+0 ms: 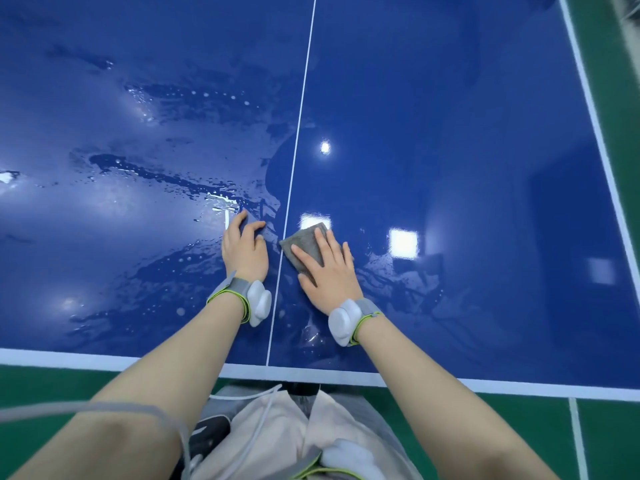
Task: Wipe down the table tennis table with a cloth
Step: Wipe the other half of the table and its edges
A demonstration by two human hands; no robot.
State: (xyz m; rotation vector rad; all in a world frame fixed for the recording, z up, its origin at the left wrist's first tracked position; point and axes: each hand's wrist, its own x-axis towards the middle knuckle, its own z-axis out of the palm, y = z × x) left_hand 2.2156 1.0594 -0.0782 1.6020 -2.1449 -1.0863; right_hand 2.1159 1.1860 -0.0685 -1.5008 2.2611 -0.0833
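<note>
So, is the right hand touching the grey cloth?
Touching. The head view shows the right hand lying flat on the grey cloth, straight fingers pressing it onto the blue table.

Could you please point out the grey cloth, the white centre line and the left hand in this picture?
grey cloth [305, 244]: head view, on the bare fabric beyond the fingers.
white centre line [302, 98]: head view, on its far stretch across the blue top.
left hand [244, 249]: head view, on the back of the hand.
</note>
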